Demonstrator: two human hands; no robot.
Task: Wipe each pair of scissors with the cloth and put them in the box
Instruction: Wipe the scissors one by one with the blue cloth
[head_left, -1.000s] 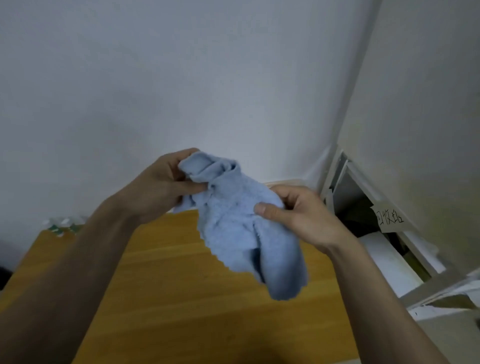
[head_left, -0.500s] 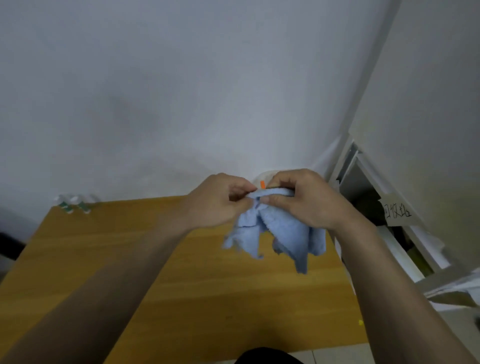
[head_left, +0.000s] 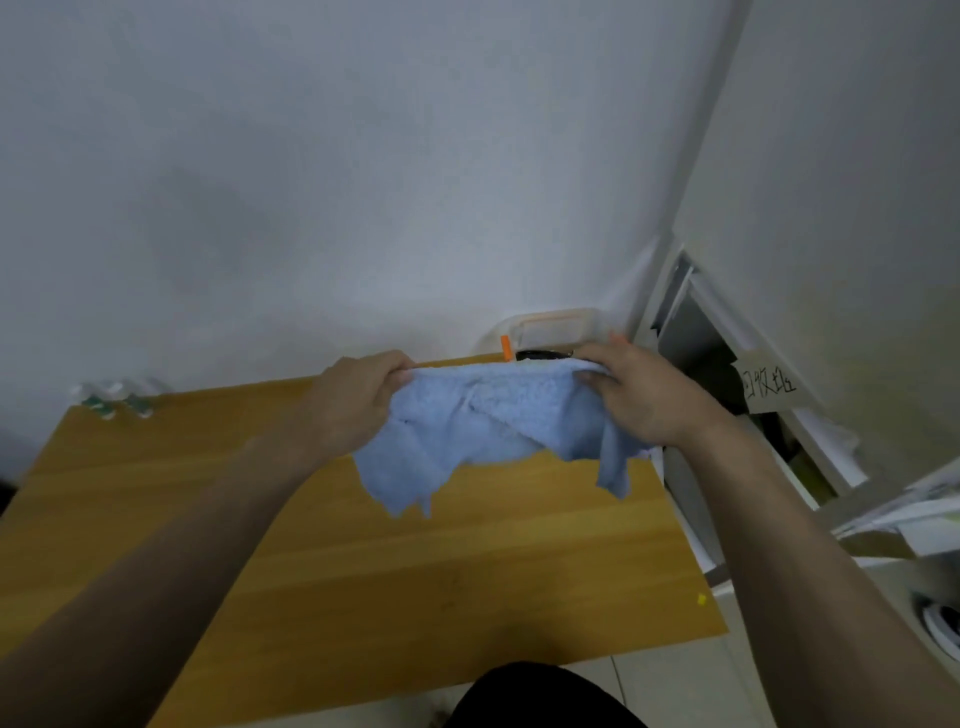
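White walls frame a yellow wooden counter (head_left: 363, 545). Above it, a light blue fluffy cloth (head_left: 483, 421) is held stretched between both hands: the left hand (head_left: 353, 405) pinches one top corner, the right hand (head_left: 639, 395) grasps the other. Behind the cloth, a translucent plastic box (head_left: 550, 330) with an orange clip sits at the counter's far right corner, something dark seen inside. Small green-capped bottles (head_left: 117, 400) stand far left. White shelving (head_left: 727, 364) with a handwritten label is seen right.

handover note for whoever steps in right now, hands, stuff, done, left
Left hand grips one top edge of the blue cloth; right hand grips the other, so the cloth hangs spread above the wooden table.
The clear box sits at the table's far right corner, something dark inside; contents cannot be made out.
No scissors clearly in view, so done count is unknown.
Left: locate any remaining scissors, wipe, box them.
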